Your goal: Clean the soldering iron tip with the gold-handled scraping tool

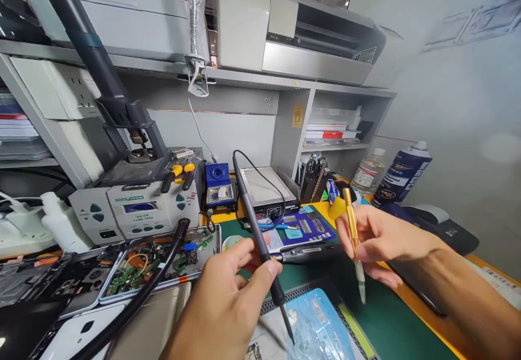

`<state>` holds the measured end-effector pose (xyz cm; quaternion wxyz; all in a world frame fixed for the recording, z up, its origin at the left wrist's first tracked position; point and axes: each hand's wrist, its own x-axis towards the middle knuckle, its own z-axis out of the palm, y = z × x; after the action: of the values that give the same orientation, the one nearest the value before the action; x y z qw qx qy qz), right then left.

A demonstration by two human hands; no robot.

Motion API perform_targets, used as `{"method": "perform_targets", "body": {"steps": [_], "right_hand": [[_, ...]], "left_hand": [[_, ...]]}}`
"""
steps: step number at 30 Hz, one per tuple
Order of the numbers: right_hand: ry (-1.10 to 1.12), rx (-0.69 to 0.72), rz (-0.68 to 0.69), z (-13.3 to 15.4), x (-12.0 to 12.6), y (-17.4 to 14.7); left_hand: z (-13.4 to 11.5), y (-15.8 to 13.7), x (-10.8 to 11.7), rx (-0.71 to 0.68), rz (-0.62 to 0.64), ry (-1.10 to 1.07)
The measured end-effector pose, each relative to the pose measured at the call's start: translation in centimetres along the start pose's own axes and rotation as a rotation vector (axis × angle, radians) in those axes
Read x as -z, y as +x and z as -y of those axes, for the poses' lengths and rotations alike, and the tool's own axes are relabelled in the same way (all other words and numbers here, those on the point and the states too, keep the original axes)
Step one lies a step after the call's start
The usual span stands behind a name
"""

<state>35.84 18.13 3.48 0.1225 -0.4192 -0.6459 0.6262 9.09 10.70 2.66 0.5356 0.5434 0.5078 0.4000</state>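
My left hand (234, 295) is closed around a dark soldering iron (250, 210), held at a slant with its thin tip pointing down. That tip is over a pale blue, stained flat piece (319, 322) at the bottom of the view; whether they touch I cannot tell. Between the thumb and fingers of my right hand (376, 238) is a slim gold-handled brush (350, 219), its pale end hanging downward above the green mat (391, 322). Beside the blue piece, a small metallic part (253, 352) shows partly at the bottom edge.
At left stand a grey rework station (140, 213) with a black hose (163, 273) and an opened device with circuit boards (138, 270). A small blue soldering station (220, 186), a hot plate (271, 186), a blue spray can (402, 172) and a clear bottle (368, 172) stand behind.
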Motion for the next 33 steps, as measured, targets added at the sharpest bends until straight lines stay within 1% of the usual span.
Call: {"method": "perform_targets", "body": {"steps": [3,6,8,11,14,18,22,24,27,33], "right_hand": [[0.247,0.036,0.115,-0.4,-2.6,3.0],[0.414,0.028,0.173,-1.4,-4.9,5.0],[0.479,0.037,0.182,-1.9,-5.8,5.1],[0.529,0.091,0.159,-2.3,-6.3,4.1],[0.545,0.116,0.142,-2.6,-6.5,3.0],[0.521,0.131,0.135,-2.9,-7.3,2.1],[0.441,0.140,0.056,-2.7,-7.9,1.5],[0.390,0.127,0.037,-2.6,-7.9,1.4],[0.339,0.099,0.043,-2.7,-7.7,1.3],[0.340,0.020,0.014,-2.6,-7.9,1.2]], "left_hand": [[0.5,0.7,-0.1,-0.001,0.011,-0.076],[0.8,0.9,-0.2,-0.020,0.025,-0.089],[0.8,0.7,-0.3,-0.031,0.021,-0.053],[0.8,0.4,-0.4,-0.070,0.025,0.033],[1.0,0.4,-0.4,-0.111,0.017,0.070],[1.4,0.8,-0.4,-0.120,0.001,0.121],[1.6,1.2,-0.6,-0.112,-0.019,0.152],[1.7,1.4,-0.6,-0.112,-0.020,0.153],[2.0,1.6,-0.5,-0.123,-0.035,0.166],[2.8,2.2,-0.1,-0.123,-0.048,0.218]]}}
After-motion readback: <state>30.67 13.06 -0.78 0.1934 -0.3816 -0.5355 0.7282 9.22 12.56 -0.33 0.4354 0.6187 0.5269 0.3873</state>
